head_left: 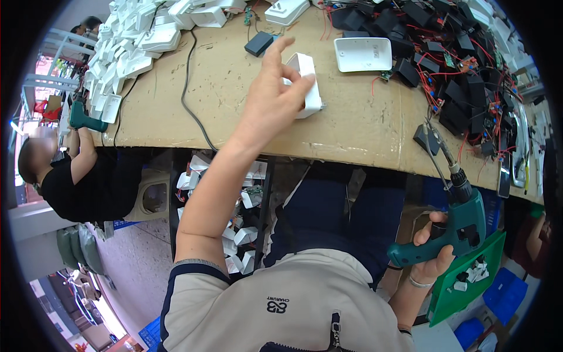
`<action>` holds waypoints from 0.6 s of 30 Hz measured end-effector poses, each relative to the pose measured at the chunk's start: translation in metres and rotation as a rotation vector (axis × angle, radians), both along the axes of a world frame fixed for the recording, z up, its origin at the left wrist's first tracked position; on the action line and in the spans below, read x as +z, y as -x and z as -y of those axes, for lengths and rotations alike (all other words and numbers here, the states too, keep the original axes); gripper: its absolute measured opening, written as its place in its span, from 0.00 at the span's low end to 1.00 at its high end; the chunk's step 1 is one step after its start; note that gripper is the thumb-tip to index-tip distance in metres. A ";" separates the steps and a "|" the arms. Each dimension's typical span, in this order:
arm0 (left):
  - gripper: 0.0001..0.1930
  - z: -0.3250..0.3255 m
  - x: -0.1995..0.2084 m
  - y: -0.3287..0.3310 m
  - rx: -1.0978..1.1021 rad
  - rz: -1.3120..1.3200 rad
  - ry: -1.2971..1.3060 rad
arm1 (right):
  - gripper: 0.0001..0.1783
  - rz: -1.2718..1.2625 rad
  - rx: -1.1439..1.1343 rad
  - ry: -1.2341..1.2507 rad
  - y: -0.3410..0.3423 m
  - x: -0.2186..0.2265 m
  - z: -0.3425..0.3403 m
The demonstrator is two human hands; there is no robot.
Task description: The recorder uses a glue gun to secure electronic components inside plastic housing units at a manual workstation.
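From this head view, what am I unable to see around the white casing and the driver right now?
- White casing: near face hidden by the left hand.
- Green driver: its handle is covered by the right hand.
- Black modules: wiring too tangled and small to trace.
- Table: far edge cut off by the frame.

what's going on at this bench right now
A person at a worktable grips a white plastic casing with the left hand. The right hand holds a green electric screwdriver down by the lap. Black parts with red wires are heaped to the right, white casings to the left.
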State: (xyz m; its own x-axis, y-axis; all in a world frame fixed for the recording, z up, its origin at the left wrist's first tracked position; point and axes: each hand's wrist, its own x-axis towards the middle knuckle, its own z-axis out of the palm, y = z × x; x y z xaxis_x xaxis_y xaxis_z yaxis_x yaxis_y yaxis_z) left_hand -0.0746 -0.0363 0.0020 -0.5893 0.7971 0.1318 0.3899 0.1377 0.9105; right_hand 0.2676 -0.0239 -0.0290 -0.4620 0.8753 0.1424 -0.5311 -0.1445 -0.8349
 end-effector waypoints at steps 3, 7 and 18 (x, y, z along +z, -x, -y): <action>0.20 0.001 0.014 0.011 -0.184 0.304 0.158 | 0.35 0.008 -0.025 -0.006 -0.003 0.002 0.002; 0.15 0.003 0.015 0.019 -0.306 -0.452 0.232 | 0.35 0.002 -0.039 -0.014 -0.007 0.001 0.003; 0.12 -0.019 -0.007 -0.010 -0.360 -1.120 -0.279 | 0.35 0.023 -0.056 -0.020 -0.008 0.002 0.005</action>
State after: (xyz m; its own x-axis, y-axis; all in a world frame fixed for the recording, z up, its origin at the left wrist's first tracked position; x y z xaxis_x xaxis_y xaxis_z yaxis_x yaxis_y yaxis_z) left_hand -0.0649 -0.0177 -0.0048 0.2120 0.7547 0.6208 0.9571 -0.2886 0.0240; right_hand 0.2753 -0.0290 -0.0269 -0.4154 0.8971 0.1506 -0.5188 -0.0976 -0.8493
